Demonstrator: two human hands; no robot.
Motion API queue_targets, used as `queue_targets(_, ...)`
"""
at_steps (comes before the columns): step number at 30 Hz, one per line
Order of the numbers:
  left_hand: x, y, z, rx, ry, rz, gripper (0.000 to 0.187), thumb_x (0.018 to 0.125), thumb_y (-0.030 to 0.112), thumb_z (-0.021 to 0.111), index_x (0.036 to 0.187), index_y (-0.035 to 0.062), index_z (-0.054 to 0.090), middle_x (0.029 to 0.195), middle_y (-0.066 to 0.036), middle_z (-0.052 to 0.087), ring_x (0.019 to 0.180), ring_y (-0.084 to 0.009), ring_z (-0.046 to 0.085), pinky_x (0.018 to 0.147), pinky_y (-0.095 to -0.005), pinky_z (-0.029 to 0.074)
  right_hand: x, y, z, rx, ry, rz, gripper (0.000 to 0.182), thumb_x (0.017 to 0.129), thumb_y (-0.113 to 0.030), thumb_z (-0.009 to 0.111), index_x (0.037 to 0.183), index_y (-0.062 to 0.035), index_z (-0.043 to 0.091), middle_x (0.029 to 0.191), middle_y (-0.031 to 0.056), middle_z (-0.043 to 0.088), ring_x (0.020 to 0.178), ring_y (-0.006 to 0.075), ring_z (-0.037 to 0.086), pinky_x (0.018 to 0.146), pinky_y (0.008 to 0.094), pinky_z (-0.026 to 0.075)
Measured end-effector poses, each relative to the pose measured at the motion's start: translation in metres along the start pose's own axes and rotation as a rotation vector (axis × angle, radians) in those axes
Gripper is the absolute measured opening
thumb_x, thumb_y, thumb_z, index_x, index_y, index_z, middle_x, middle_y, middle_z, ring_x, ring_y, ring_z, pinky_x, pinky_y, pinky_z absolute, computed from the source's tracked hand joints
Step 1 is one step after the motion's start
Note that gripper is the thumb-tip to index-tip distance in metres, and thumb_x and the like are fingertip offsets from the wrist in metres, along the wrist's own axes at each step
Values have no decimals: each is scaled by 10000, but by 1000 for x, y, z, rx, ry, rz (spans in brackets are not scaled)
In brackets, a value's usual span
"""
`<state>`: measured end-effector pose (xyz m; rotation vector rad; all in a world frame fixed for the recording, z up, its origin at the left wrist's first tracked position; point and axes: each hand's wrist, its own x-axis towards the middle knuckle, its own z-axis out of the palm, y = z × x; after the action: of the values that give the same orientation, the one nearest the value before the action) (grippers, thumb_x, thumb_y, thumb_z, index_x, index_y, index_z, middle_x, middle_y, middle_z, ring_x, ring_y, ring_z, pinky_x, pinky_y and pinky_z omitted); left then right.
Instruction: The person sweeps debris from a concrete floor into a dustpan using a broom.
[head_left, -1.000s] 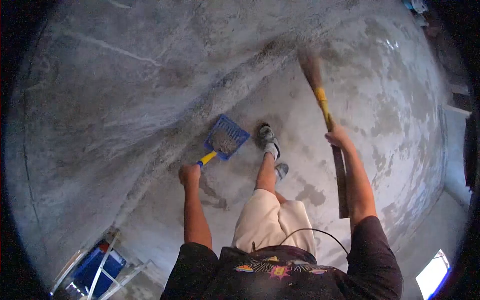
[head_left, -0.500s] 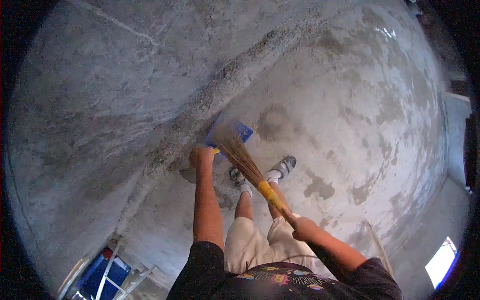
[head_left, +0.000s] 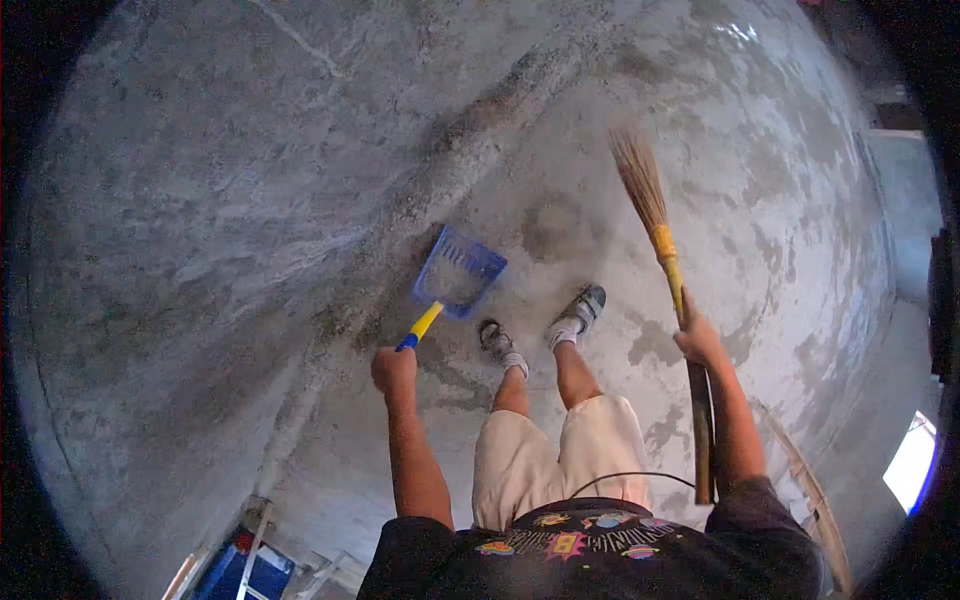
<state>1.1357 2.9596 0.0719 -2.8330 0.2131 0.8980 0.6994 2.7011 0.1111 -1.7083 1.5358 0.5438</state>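
My left hand [head_left: 394, 372] is closed around the blue grip of a dustpan [head_left: 478, 262] with a yellow and blue handle. The blue pan lies at the floor near the foot of the wall, with greyish dust or debris in it. My right hand [head_left: 700, 340] is wrapped round the handle of a broom [head_left: 640, 185] with straw-coloured bristles and a yellow binding. Its bristles point forward, out to the right of the pan and apart from it. The lower end of the broom handle runs back along my right forearm.
A rough concrete wall [head_left: 220, 170] rises on the left, meeting the stained concrete floor [head_left: 700, 230] along a crumbly seam. My sandalled feet [head_left: 580, 310] stand just behind the pan. A wooden strip [head_left: 815, 495] is at lower right; a blue object with pale bars [head_left: 240, 570] is at lower left.
The broom has swung from over the dustpan out to the right, with my right hand moving forward and right. My left hand has drawn back slightly, still holding the dustpan.
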Motion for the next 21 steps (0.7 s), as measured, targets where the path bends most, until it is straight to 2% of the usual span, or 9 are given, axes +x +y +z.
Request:
queue_targets(4, 8, -3, 23, 31, 55, 18, 300, 742, 267, 613, 855, -8, 655, 819, -174, 647, 783, -321, 636, 669, -402, 502, 52, 61, 87, -60, -14, -38, 892, 617, -52, 562, 1405, -198, 170, 926, 281, 592, 848, 413, 588, 738, 437, 463)
queue_targets(6, 10, 3, 38, 65, 73, -4, 270, 729, 235, 628, 874, 7, 643, 848, -164, 645, 810, -316, 633, 685, -404, 505, 18, 14, 113, -367, -253, 38, 833, 616, -69, 581, 1371, -133, 234, 922, 262, 601, 831, 399, 594, 740, 445, 464)
queue_targets(8, 8, 12, 37, 65, 35, -8, 275, 725, 228, 634, 887, 7, 635, 868, -164, 641, 825, -312, 630, 695, -404, 506, -29, 7, 168, -123, -324, -96, 613, 610, -82, 605, 1197, -6, 446, 877, 242, 619, 812, 379, 603, 725, 444, 469)
queue_targets(9, 4, 13, 38, 60, -3, -17, 281, 720, 221, 641, 901, 6, 627, 888, -164, 636, 840, -307, 628, 706, -404, 506, -46, -5, 193, -323, -518, -10, 579, 603, -95, 621, 1160, -9, 488, 862, 246, 619, 811, 383, 601, 709, 443, 470)
queue_targets(10, -1, 10, 41, 70, -14, -15, 281, 720, 221, 641, 901, 6, 627, 888, -164, 636, 840, -307, 628, 706, -404, 506, -89, -48, 165, -101, -477, -71, 565, 598, -127, 647, 1134, -12, 511, 861, 241, 618, 806, 381, 601, 696, 437, 473)
queue_targets(11, -2, 13, 42, 77, -18, -35, 280, 723, 227, 639, 897, 7, 629, 886, -161, 638, 840, -300, 629, 706, -403, 508, -91, -11, 217, -308, -548, -201, 637, 601, -128, 657, 1202, -39, 467, 841, 218, 623, 786, 372, 604, 683, 437, 472)
queue_targets(13, 0, 18, 40, 74, -15, -56, 279, 727, 232, 638, 893, 8, 630, 884, -158, 639, 839, -294, 631, 706, -402, 510, -122, -50, 196, -212, -726, -276, 959, 603, -69, 618, 1403, -142, 95, 772, 216, 611, 768, 376, 601, 653, 447, 461)
queue_targets(14, 0, 17, 39, 79, -23, -67, 288, 728, 243, 639, 904, 15, 633, 881, -157, 641, 835, -294, 632, 704, -401, 511, -129, -48, 203, -201, -785, -271, 972, 610, -57, 590, 1410, -159, 47, 754, 224, 603, 764, 380, 600, 649, 449, 459)
queue_targets(21, 45, -55, 52, 137, -52, -15, 344, 741, 313, 619, 904, 10, 636, 895, -166, 642, 862, -317, 622, 730, -409, 500, -159, -62, 124, 72, -475, -242, 843, 621, -58, 589, 1374, -126, 216, 875, 272, 583, 859, 419, 569, 734, 475, 457)
